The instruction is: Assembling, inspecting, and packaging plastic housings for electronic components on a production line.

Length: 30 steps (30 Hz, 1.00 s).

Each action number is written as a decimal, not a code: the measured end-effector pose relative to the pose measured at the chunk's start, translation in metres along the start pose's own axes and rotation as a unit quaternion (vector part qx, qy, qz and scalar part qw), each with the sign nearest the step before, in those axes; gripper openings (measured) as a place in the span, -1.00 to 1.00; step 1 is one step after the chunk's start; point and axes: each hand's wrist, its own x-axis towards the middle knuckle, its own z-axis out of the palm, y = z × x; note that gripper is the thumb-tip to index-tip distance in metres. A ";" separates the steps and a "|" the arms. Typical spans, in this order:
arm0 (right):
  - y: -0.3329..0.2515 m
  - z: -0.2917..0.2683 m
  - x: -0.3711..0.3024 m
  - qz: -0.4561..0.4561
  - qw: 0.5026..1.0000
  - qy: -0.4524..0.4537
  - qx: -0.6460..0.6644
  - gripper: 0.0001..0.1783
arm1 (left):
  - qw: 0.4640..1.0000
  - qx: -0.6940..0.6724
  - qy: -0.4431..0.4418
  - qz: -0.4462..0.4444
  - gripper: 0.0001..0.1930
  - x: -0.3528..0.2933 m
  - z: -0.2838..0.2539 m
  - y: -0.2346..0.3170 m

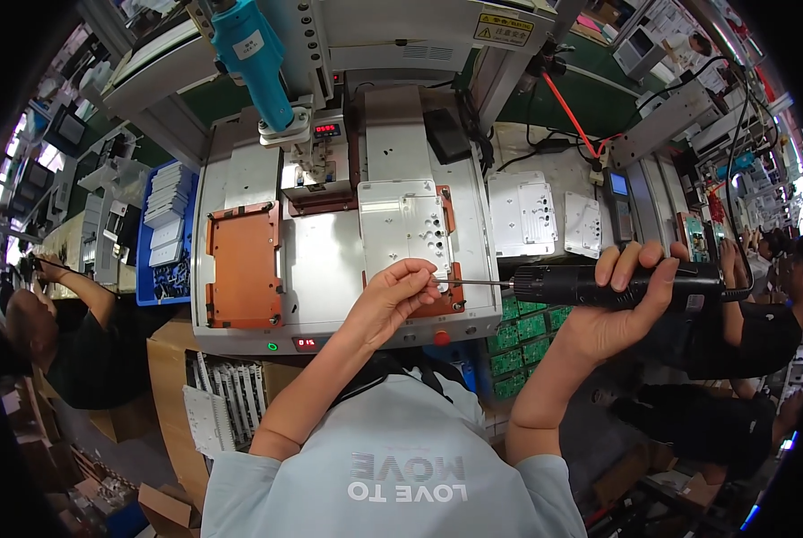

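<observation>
My right hand (624,300) is wrapped round a black electric screwdriver (558,285), held level with its long thin bit pointing left. At the bit's tip, my left hand (400,294) is closed in a pinch; whatever small thing sits between the fingers is too small to make out. Just beyond that hand lies a white plastic panel (401,229) with a row of dark holes along its right side. It rests on an orange-brown fixture plate (456,269) on the machine's bed. A matching orange-brown fixture (243,264) to the left carries no panel.
A teal screw-driving unit (251,63) hangs over the machine bed. White panels (522,215) lie on the right. A blue bin (166,235) holds stacked white parts. Green circuit boards (520,345) sit below the bench edge, near a red button (441,338). Other people work on both sides.
</observation>
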 end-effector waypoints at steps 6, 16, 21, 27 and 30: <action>0.001 0.007 -0.009 -0.026 0.999 -0.013 -0.044 -0.73 | 0.999 -0.026 0.038 0.000 -0.81 0.000 0.008 -0.005; 0.004 0.010 -0.015 -0.048 0.997 0.013 -0.060 -0.65 | 0.995 -0.091 0.032 0.009 -0.80 0.013 -0.001 -0.023; 0.003 0.013 -0.020 -0.046 0.996 -0.008 -0.071 -0.68 | 0.988 -0.150 0.034 -0.007 -0.79 0.016 0.002 -0.028; 0.006 0.009 -0.021 -0.062 0.994 -0.003 -0.085 -0.69 | 0.991 -0.116 0.067 0.021 -0.79 0.011 0.012 -0.032; 0.002 0.007 -0.018 -0.058 0.996 -0.005 -0.064 -0.71 | 0.997 -0.056 0.019 0.053 -0.80 0.008 0.008 -0.033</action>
